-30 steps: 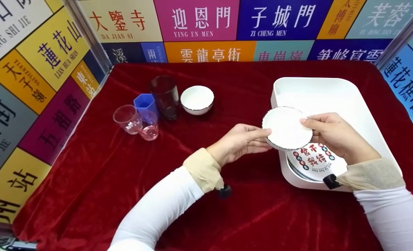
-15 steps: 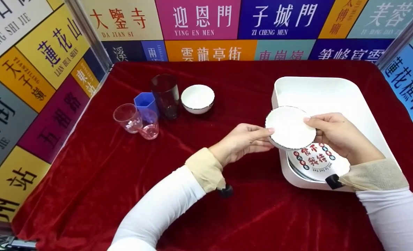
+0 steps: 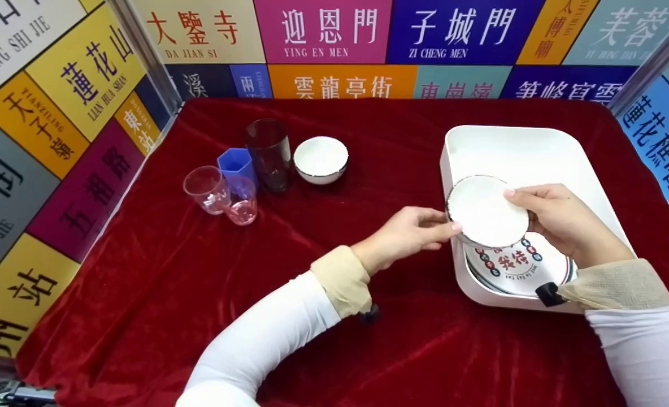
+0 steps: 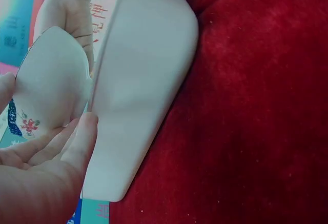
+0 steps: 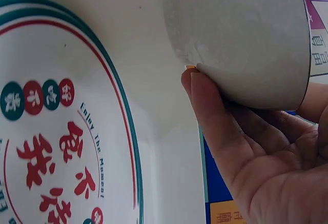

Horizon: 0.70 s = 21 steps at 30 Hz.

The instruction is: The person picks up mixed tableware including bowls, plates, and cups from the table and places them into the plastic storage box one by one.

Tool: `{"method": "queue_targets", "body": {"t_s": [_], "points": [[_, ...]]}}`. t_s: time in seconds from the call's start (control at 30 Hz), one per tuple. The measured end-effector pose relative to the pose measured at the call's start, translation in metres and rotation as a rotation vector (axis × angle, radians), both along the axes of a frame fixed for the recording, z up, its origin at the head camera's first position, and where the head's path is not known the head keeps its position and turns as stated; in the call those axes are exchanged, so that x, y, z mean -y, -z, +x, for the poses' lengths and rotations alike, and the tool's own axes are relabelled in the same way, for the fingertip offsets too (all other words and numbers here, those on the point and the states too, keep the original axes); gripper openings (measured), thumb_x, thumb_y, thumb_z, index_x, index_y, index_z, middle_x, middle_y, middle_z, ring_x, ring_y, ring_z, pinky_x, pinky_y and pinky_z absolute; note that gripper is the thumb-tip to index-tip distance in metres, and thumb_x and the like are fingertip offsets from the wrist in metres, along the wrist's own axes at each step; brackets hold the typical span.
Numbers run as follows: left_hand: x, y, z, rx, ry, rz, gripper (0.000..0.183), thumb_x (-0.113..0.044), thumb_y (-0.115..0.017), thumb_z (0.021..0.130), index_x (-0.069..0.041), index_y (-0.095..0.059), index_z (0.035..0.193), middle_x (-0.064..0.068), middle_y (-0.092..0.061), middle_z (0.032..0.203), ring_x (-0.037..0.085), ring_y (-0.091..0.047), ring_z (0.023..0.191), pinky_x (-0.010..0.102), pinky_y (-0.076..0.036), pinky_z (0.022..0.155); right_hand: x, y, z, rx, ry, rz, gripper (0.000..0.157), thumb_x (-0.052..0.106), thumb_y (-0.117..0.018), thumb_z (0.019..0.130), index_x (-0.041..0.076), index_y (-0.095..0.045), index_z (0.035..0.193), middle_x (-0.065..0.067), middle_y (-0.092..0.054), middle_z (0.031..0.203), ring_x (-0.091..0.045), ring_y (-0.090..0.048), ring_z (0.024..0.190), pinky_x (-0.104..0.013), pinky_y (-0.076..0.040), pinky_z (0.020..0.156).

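Note:
A white bowl (image 3: 488,212) with a dark rim is held up over the near half of a white rectangular basin (image 3: 543,150). My right hand (image 3: 563,217) grips its right side, thumb at the rim and fingers beneath, as the right wrist view shows. At its left edge my left hand (image 3: 408,234) pinches the rim between thumb and fingers. A small red flower decorates the outside of the bowl (image 4: 54,80) in the left wrist view. Below, inside the basin, lie stacked round plates (image 5: 56,126) with green and red rims and red characters.
Another white bowl (image 3: 321,161) stands at the back left, beside a tall dark cup (image 3: 269,155). Near them are a blue hexagonal cup (image 3: 235,164), a clear cup (image 3: 205,189) and a pinkish clear cup (image 3: 241,203). Red velvet cloth (image 3: 334,333) covers the table.
Both hands have moved slightly to the right with the bowl, further over the basin. The bowl's open side has turned a little. The cups and the other bowl have stayed in place.

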<state>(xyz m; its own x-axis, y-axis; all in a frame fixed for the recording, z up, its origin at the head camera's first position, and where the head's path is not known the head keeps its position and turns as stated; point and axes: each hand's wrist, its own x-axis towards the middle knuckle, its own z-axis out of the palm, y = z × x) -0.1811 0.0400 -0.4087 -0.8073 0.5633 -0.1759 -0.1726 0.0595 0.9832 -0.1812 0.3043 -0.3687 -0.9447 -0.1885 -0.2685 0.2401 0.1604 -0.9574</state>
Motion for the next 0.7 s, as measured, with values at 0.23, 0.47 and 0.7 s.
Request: {"method": "queue_targets", "body": {"t_s": [0.23, 0.47, 0.7], "points": [[-0.005, 0.004, 0.007, -0.266, 0.076, -0.188, 0.049, -0.036, -0.072, 0.094, -0.005, -0.066, 0.132, 0.006, -0.072, 0.123, 0.007, -0.068, 0.108, 0.019, -0.055, 0.091, -0.014, 0.006, -0.001, 0.021, 0.006, 0.036, 0.023, 0.022, -0.057, 0.104, 0.024, -0.077, 0.093, 0.006, -0.072, 0.086, -0.006, -0.068, 0.072, -0.022, -0.059, 0.067], [-0.008, 0.001, 0.014, -0.584, 0.167, -0.404, 0.054, -0.042, -0.070, 0.094, -0.010, -0.063, 0.137, 0.004, -0.070, 0.129, 0.006, -0.067, 0.111, 0.013, -0.051, 0.093, -0.028, 0.008, -0.004, 0.022, 0.016, 0.089, 0.026, 0.022, -0.055, 0.105, 0.025, -0.076, 0.090, 0.007, -0.072, 0.084, -0.005, -0.068, 0.073, -0.021, -0.059, 0.066], [-0.013, 0.000, 0.025, -0.920, 0.320, -0.605, 0.055, -0.047, -0.065, 0.096, -0.012, -0.062, 0.139, 0.008, -0.054, 0.150, 0.016, -0.047, 0.143, 0.020, -0.031, 0.119, -0.037, 0.011, -0.010, 0.040, -0.022, 0.245, 0.024, 0.028, -0.051, 0.106, 0.031, -0.070, 0.092, 0.013, -0.071, 0.086, -0.002, -0.068, 0.078, -0.021, -0.060, 0.073]]}}
